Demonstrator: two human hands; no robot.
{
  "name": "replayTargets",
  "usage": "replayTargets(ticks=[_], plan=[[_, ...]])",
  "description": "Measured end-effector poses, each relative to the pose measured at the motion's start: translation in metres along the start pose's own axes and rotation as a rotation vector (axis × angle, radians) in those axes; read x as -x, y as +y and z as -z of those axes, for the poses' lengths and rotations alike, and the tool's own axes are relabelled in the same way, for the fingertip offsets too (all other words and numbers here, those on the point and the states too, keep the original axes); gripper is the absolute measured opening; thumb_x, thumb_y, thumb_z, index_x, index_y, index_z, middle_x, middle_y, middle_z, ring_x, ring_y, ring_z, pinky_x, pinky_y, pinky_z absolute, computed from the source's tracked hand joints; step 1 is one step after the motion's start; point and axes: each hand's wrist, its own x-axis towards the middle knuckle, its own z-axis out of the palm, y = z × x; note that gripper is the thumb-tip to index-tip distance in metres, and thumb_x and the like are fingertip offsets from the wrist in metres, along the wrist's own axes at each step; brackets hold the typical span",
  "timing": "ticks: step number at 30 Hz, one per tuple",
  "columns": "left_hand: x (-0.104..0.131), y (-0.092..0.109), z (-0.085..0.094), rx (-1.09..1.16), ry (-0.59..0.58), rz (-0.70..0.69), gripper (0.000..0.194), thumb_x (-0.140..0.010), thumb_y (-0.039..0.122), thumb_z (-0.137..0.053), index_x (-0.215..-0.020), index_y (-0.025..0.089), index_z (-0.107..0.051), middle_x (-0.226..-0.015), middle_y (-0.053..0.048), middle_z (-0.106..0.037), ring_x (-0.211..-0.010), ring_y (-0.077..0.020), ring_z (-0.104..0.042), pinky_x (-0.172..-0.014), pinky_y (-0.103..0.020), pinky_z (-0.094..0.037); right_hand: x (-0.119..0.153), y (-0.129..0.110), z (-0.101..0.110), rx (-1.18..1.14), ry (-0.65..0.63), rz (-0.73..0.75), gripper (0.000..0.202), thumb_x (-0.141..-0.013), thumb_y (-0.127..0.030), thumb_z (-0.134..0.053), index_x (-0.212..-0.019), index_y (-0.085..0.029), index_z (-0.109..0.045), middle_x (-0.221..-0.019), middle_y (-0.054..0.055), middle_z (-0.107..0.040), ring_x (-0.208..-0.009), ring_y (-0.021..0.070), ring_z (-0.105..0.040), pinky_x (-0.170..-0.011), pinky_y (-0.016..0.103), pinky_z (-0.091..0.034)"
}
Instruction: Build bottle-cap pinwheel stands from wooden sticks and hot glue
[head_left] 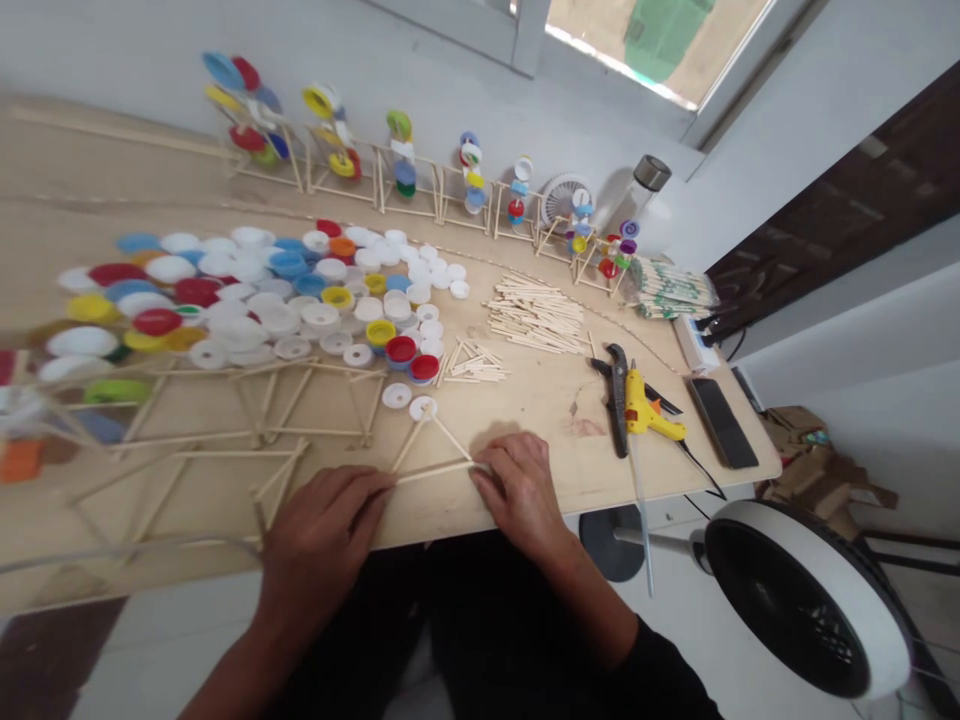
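A triangle of thin wooden sticks (433, 470) lies at the table's front edge, its tip touching a white bottle cap (423, 408). My left hand (322, 530) pinches its left corner, fingers pressed together. At the opposite corner, my right hand (520, 490) grips the stick end between thumb and fingers. Just past the tip lies another white cap (397, 396). Several stick frames (315, 400) rest on the table left of the triangle, some close beside my left hand.
Coloured bottle caps (247, 300) spread across the left. Loose sticks (536, 312) lie centre right, near a yellow glue gun (637, 405), black cutters (618, 400) and a phone (724, 422). Cap-topped stick frames (405, 180) line the wall. A round fan (810, 600) stands off the right edge.
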Motion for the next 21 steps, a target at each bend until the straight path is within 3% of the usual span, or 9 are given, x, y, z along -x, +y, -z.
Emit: replayTargets(ticks=[21], plan=[[-0.0022,0.0017,-0.0025,-0.049,0.037,-0.02,0.012,-0.09,0.028,-0.05,-0.089,0.026,-0.062,-0.085,-0.002,-0.066,-0.078,-0.0188,-0.064,-0.07,-0.033,-0.05,-0.0025,-0.003,-0.003,-0.017,0.064,-0.016,0.007,-0.092,-0.019,-0.056,-0.091,-0.02,-0.063,-0.096,0.006,-0.061,-0.094,0.0211,-0.052,-0.084,0.037,-0.038]])
